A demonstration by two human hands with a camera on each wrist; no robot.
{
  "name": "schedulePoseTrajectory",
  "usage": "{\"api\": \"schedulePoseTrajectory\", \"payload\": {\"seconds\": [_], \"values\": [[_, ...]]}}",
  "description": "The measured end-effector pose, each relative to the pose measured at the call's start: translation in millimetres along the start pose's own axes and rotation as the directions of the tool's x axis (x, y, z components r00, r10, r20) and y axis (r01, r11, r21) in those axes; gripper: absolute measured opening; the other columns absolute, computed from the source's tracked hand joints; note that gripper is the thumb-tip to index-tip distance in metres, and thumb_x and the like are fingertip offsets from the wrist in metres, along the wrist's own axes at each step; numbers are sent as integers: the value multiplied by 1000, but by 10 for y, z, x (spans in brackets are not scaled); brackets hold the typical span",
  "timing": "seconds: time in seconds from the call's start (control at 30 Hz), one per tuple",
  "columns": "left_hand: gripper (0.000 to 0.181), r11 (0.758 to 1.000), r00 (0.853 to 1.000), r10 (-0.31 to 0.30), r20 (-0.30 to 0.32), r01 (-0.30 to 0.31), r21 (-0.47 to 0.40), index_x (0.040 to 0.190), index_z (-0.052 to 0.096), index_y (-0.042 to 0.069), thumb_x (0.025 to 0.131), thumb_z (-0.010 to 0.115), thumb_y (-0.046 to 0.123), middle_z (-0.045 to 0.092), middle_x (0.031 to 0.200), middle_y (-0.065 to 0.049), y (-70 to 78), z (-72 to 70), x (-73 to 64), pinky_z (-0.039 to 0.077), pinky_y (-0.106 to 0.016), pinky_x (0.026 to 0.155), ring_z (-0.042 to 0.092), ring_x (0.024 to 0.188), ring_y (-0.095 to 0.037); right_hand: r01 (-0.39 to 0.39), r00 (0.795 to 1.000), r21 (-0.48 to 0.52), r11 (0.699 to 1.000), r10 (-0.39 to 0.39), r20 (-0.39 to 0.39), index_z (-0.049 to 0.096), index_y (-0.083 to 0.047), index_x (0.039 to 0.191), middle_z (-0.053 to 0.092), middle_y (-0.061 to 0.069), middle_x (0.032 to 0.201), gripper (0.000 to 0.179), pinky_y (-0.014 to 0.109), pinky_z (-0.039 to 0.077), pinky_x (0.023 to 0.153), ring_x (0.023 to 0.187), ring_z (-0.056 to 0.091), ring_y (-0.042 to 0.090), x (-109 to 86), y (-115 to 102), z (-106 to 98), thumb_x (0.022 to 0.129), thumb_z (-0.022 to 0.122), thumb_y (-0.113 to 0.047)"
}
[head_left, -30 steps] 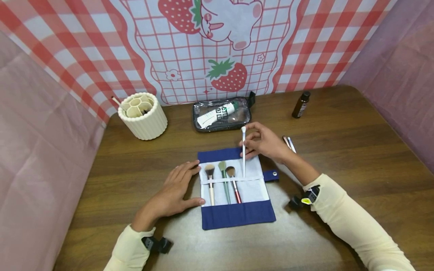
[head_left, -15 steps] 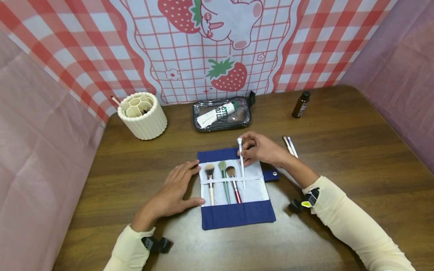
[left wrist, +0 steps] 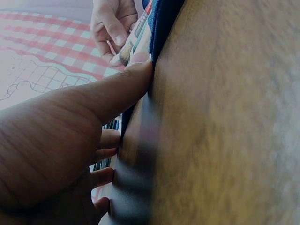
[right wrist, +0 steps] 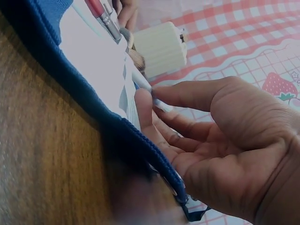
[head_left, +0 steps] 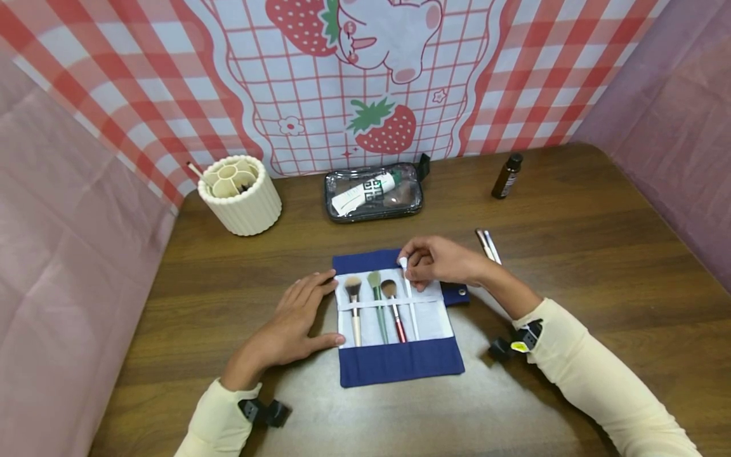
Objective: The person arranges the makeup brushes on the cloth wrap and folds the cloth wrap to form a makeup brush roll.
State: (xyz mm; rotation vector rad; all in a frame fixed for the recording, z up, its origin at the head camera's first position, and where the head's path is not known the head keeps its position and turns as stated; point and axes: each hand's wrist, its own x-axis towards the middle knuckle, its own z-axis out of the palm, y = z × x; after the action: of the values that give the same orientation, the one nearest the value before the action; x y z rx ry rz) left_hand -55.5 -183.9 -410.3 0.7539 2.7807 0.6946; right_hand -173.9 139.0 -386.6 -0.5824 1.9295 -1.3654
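A blue brush roll [head_left: 400, 365] with a white lining lies unfolded on the table. My right hand [head_left: 440, 261] pinches a slim white makeup brush [head_left: 410, 304] near its head; the handle runs under the white elastic band and reaches down to the lower blue flap. Left of it, three brushes sit under the band: a cream-handled brush [head_left: 355, 311], a green brush [head_left: 379, 308] and a red-handled brush [head_left: 395, 311]. My left hand [head_left: 297, 317] rests at the roll's left edge with fingers spread, thumb tip on the edge, as the left wrist view [left wrist: 117, 89] also shows.
Two more slim brushes [head_left: 488, 246] lie right of the roll, partly behind my right forearm. Farther back stand a cream ribbed holder [head_left: 245, 203], a clear pouch [head_left: 374, 193] with a white tube inside, and a dark bottle [head_left: 507, 178]. A snap tab [head_left: 455, 294] sticks out rightward.
My right hand has moved down toward me, sliding the white brush farther under the elastic band, its handle end now at the lower flap. My left hand has stayed in place.
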Motion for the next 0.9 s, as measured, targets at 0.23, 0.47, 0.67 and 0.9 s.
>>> {"api": "schedulePoseTrajectory", "payload": {"seconds": [0.23,0.47,0.67,0.9], "values": [[95,1000,1000,2,2,-2,2,157,30,7,88,70,58,15,166,-4,3,-6,2,9,-52,121,12,152,-28,28,999,-169,985,-23,32,70,-1,106,65,14,80,14,32,54,59,67,59,23,-35,-1,-3,100,63,-12],[95,1000,1000,-3,6,3,8,157,29,7,88,69,59,15,167,-3,0,-5,5,10,-51,121,12,152,-28,109,994,-305,946,-105,30,74,-4,108,62,9,78,17,29,46,53,61,55,19,-68,-14,-35,100,63,-14],[95,1000,1000,4,0,-4,5,157,30,7,88,69,59,15,166,-3,4,-6,6,10,-51,121,12,152,-28,10,970,-470,882,-122,-210,73,-8,111,69,7,83,17,31,51,53,62,63,18,-156,-94,-161,100,64,-17],[94,1000,1000,5,1,-5,0,157,30,7,88,70,57,15,166,-4,5,-7,5,9,-51,121,12,152,-28,-241,859,-647,723,-151,-489,71,-5,105,70,10,91,16,37,50,61,73,63,21,-347,-187,-476,97,65,-18]]}}
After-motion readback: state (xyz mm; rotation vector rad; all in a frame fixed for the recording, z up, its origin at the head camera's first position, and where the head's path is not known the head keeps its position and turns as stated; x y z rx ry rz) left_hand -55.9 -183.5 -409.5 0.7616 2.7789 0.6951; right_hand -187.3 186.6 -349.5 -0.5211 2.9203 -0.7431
